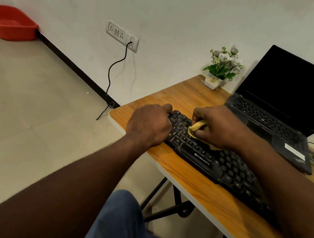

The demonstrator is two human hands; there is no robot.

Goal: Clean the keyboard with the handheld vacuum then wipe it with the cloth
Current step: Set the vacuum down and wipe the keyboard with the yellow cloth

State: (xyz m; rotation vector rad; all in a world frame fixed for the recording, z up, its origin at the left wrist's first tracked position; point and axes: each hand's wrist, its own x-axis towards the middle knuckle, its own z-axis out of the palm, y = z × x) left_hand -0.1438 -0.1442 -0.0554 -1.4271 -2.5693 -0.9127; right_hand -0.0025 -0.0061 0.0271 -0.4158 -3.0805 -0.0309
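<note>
Wiping stage: the right hand [218,126] pinches a bunched yellow cloth [196,127] onto the left keys of the black plastic keyboard [216,164], which lies on the wooden table [176,95]. The left hand [149,124], fingers curled, steadies the keyboard's end. Light strokes along the rows probably suit best. A forearm hides the keyboard's right end, and no vacuum shows.

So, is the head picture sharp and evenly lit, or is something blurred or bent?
Head view: soft, even light, faint shadows under the left hand and the right hand holding the cloth; keyboard logo sharp, its right-end keys smeared; laptop screen black, no glare; wide lens tilts the table.
</note>
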